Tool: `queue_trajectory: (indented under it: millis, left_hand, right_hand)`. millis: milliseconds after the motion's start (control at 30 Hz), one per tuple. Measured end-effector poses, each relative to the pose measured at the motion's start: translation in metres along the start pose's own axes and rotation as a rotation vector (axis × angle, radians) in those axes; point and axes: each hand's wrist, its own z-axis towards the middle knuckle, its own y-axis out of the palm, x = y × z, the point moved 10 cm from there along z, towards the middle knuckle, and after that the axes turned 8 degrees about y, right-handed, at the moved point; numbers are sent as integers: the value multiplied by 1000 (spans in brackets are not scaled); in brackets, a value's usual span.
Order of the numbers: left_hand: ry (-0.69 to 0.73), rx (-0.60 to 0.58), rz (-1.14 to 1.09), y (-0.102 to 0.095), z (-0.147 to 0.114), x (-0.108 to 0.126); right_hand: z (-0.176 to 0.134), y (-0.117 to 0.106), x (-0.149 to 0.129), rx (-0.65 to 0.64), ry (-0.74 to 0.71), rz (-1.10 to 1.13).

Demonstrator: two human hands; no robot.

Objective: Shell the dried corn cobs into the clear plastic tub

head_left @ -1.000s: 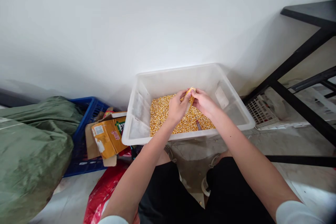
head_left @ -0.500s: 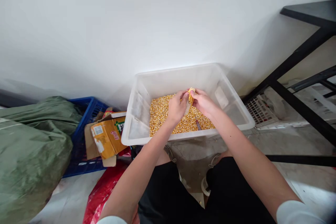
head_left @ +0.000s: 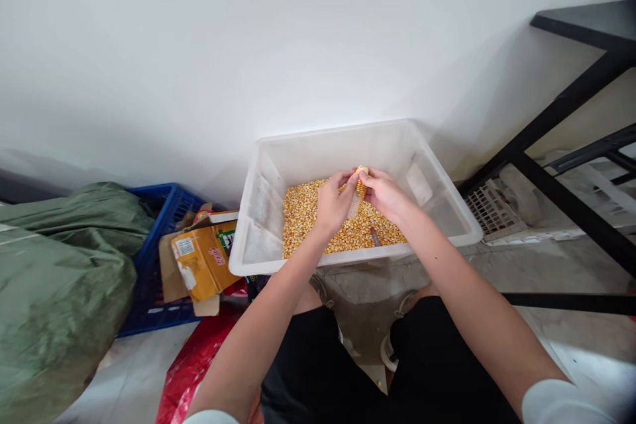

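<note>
A corn cob (head_left: 361, 190) is held between my two hands, partly stripped, with yellow kernels on its right side and a pale bare strip on its left. My left hand (head_left: 335, 200) is closed on the cob, thumb near its top. From the other side my right hand (head_left: 384, 193) grips it, with the thumb close to the left thumb. Below the hands, loose corn kernels (head_left: 311, 218) cover the bottom of a translucent white plastic bin (head_left: 348, 134). A dark reddish pointed tool (head_left: 374, 236) lies on the kernels near the front wall.
To the left are a blue crate (head_left: 161, 225), flattened cardboard packaging (head_left: 203, 262), a green sack (head_left: 64, 278) and a red plastic bag (head_left: 199, 358). A black metal frame (head_left: 556, 106) stands at the right, with a white basket (head_left: 491, 209) behind it. The wall (head_left: 298, 33) rises behind the bin.
Both hands stay in nearly the same place over the bin, still around the corn cob. The thumbs have shifted only slightly at its top.
</note>
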Motion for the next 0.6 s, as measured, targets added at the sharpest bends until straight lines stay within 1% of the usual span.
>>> queue_trajectory:
  millis: [133,300,500,600]
  left_hand:
    - [19,-7,45,0,0,1]
    - [-12,-34,78,1,-2,0]
    - [-1,-15,36,-1,-2,3]
    - [-5,-25,22,0,-1,1]
  right_hand:
    - [0,1,-2,-10,-23,-3]
    - [0,-1,-2,21,-8,-9]
    - [-1,1,-2,1,-5,3]
    - [-1,1,-2,6,-10,-1]
